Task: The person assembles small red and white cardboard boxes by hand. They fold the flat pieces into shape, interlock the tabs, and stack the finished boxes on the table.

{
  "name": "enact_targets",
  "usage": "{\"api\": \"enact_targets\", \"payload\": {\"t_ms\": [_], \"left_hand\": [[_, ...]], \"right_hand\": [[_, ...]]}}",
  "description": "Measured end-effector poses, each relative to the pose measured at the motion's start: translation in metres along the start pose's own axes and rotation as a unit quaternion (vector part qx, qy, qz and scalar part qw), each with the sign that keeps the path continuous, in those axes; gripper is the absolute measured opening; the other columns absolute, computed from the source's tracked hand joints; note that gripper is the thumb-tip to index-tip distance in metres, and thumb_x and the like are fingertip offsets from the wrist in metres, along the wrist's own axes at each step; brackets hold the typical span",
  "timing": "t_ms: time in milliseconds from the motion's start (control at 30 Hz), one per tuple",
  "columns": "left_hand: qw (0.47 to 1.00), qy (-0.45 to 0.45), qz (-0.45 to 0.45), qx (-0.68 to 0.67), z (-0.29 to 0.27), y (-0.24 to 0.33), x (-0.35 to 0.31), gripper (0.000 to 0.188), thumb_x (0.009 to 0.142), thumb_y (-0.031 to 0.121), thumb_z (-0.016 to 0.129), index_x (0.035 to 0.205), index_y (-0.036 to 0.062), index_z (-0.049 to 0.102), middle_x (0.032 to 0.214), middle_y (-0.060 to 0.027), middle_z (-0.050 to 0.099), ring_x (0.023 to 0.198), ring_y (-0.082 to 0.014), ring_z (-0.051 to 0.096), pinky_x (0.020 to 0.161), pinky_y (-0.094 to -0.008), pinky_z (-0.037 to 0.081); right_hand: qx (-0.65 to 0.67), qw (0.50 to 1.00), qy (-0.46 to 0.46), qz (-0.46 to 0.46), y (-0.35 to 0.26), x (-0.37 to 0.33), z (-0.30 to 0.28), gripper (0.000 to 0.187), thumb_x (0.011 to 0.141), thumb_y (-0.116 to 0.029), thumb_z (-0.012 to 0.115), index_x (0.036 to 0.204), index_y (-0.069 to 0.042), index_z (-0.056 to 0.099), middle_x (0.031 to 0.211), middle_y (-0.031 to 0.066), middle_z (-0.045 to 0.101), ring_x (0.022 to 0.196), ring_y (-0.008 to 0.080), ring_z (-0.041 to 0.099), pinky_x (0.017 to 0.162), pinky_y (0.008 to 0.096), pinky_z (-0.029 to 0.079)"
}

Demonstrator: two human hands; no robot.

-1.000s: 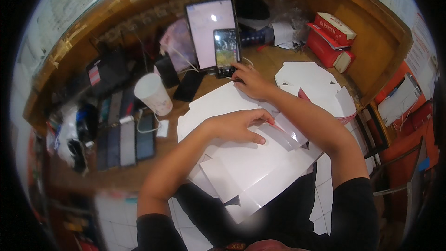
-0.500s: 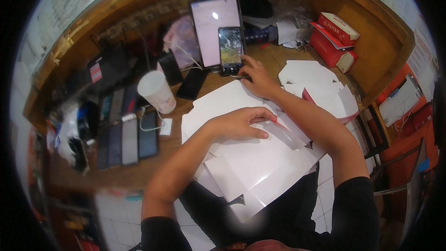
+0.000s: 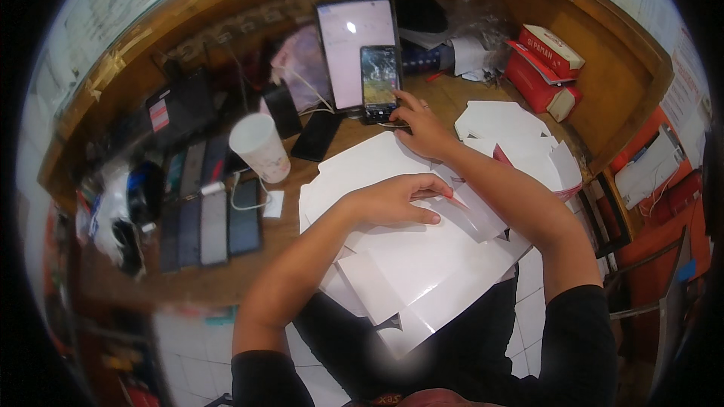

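My left hand (image 3: 396,200) rests palm down on a flat white cardboard box blank (image 3: 400,267) lying across my lap and the table edge. Its thumb is apart from the fingers, whose tips are by a raised flap with a reddish edge. My right hand (image 3: 422,128) reaches past the cardboard with the index finger stretched out to the lit screen of a smartphone (image 3: 379,79). That phone stands upright, leaning against a larger white-screened tablet-like device (image 3: 347,30). The other right-hand fingers are loosely bent, holding nothing visible.
Left of the cardboard stand a white paper cup (image 3: 259,147) and a dark phone (image 3: 317,136) lying flat. Several phones (image 3: 214,226) lie in rows farther left. More folded white cardboard (image 3: 501,120) is at the right, near red boxes (image 3: 539,68). A wooden rim encloses the back.
The view has shifted slightly, so the scene sits a little farther right. My right index finger has moved onto the phone's screen, and the picture on it differs. My left hand stays put.
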State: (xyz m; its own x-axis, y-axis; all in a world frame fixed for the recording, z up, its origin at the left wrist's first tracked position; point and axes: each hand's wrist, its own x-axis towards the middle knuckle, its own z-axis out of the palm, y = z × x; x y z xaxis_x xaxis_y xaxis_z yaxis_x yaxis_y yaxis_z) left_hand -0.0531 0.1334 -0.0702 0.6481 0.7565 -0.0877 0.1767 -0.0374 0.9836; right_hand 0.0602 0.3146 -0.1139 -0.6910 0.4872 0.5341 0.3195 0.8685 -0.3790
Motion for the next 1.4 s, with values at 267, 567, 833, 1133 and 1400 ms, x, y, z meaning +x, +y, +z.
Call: {"api": "enact_targets", "payload": {"t_ms": [267, 567, 833, 1133, 1400], "left_hand": [[1.0, 0.005, -0.009, -0.016, 0.002, 0.0, -0.003, 0.05, 0.093, -0.001, 0.069, 0.14, 0.004, 0.051, 0.155, -0.0112, 0.047, 0.153, -0.0255, 0.035, 0.129, -0.0397, 0.024], [1.0, 0.004, -0.01, 0.0, 0.001, 0.0, -0.002, 0.051, 0.094, 0.0, 0.069, 0.141, 0.0058, 0.05, 0.156, -0.0115, 0.046, 0.153, -0.0261, 0.034, 0.129, -0.04, 0.024], [1.0, 0.006, -0.003, 0.018, 0.002, 0.0, -0.001, 0.05, 0.095, 0.003, 0.069, 0.141, 0.0053, 0.051, 0.153, -0.0109, 0.049, 0.151, -0.0249, 0.037, 0.129, -0.0394, 0.024], [1.0, 0.006, -0.005, 0.01, 0.0, -0.004, 0.0, 0.052, 0.094, 0.003, 0.07, 0.142, 0.0063, 0.051, 0.154, -0.0099, 0.049, 0.151, -0.0242, 0.037, 0.13, -0.0398, 0.023], [1.0, 0.006, -0.008, 0.024, 0.002, 0.002, 0.0, 0.052, 0.095, 0.003, 0.069, 0.143, 0.0063, 0.051, 0.154, -0.0107, 0.048, 0.151, -0.0253, 0.037, 0.13, -0.0407, 0.022]], "right_hand": [[-0.032, 0.998, -0.052, -0.001, -0.007, 0.004, -0.001, 0.028, 0.083, -0.006, 0.071, 0.111, -0.007, 0.067, 0.163, 0.0116, 0.038, 0.141, 0.0437, 0.042, 0.115, 0.0496, 0.041], [-0.052, 0.998, -0.035, -0.005, -0.009, 0.006, 0.0, 0.028, 0.081, -0.005, 0.071, 0.108, -0.007, 0.067, 0.158, 0.0132, 0.042, 0.136, 0.0428, 0.045, 0.111, 0.0482, 0.043], [-0.042, 0.999, -0.008, 0.02, -0.006, 0.003, -0.002, 0.03, 0.077, -0.006, 0.073, 0.105, -0.007, 0.066, 0.156, 0.0152, 0.041, 0.135, 0.0431, 0.045, 0.11, 0.047, 0.044], [-0.019, 1.0, 0.0, 0.012, 0.0, 0.003, 0.0, 0.034, 0.075, -0.008, 0.074, 0.109, -0.007, 0.065, 0.154, 0.0171, 0.04, 0.135, 0.0438, 0.045, 0.11, 0.0483, 0.043], [-0.019, 0.998, 0.022, 0.047, 0.008, -0.001, 0.006, 0.051, 0.077, -0.011, 0.075, 0.125, -0.008, 0.057, 0.147, 0.0215, 0.039, 0.136, 0.0456, 0.043, 0.111, 0.0496, 0.042]]}}
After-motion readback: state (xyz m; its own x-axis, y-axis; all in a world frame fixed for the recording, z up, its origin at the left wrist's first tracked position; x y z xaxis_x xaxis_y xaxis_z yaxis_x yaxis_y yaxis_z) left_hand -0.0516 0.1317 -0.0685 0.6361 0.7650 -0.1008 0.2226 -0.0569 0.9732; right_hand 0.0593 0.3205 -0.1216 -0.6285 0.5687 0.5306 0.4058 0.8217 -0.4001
